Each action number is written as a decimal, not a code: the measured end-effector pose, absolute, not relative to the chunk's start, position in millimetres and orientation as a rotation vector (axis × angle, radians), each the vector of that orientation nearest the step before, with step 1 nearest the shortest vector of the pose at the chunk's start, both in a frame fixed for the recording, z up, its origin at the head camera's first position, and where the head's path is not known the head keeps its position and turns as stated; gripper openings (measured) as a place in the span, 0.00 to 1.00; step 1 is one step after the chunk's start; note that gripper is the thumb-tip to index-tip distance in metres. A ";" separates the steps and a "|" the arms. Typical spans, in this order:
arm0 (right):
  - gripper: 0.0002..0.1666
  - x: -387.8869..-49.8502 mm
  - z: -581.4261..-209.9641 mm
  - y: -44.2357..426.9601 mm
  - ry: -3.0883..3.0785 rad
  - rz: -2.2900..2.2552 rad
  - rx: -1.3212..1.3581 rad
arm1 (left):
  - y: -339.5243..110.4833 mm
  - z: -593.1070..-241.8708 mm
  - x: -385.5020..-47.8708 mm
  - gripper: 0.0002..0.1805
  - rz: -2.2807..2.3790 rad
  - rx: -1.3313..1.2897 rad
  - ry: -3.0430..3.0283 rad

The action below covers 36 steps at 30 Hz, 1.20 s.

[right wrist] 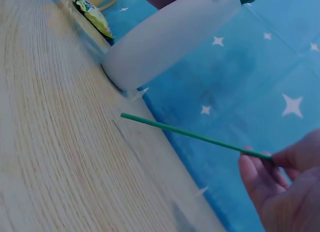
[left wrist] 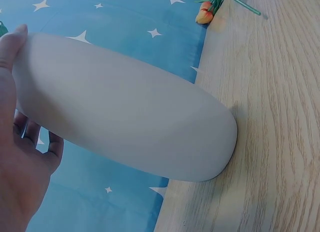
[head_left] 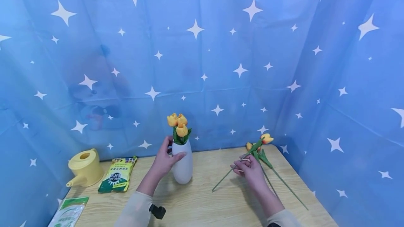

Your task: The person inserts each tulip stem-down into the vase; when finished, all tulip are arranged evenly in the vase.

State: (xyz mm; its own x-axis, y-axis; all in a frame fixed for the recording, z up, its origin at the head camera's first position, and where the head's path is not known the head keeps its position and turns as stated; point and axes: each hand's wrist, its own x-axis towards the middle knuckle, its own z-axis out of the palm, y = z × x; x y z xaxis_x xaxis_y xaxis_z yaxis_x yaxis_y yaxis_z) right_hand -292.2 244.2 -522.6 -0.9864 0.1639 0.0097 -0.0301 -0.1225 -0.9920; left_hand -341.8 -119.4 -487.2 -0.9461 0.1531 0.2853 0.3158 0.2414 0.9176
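At the near left corner, a green-and-white packet [head_left: 67,214] lies along the left edge of the table [head_left: 202,209]. The right hand [head_left: 250,172] pinches a green stem [right wrist: 195,136] between thumb and fingers, its bare end slanting toward the vase; a stretch of wood separates the two. Beside that hand, loose tulips [head_left: 266,159] lie with stems angling out near the right edge. The left hand [head_left: 165,162] wraps the upper part of the white vase [head_left: 183,167], whose base touches the wood short of the back edge; three tulips [head_left: 181,130] stand in its mouth. Left of it, with wood between, sits a yellow bag [head_left: 116,174], just beside a watering can [head_left: 85,167]. Behind the back edge hangs a starry blue curtain [head_left: 202,62].
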 end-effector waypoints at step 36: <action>0.13 -293.1 -482.7 206.2 -1.880 2.224 0.054 | -123.1 -487.3 -344.4 0.42 -1.810 -0.482 -2.359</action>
State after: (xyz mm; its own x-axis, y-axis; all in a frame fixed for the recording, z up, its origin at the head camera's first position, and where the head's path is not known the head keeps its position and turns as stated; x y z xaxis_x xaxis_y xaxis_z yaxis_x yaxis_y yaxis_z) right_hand -293.1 206.2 -482.7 -0.9732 0.1499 0.1744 -0.1969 -0.1512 -0.9687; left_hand -344.4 -123.1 -487.3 -0.9406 0.1724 0.2924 0.3270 0.2300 0.9166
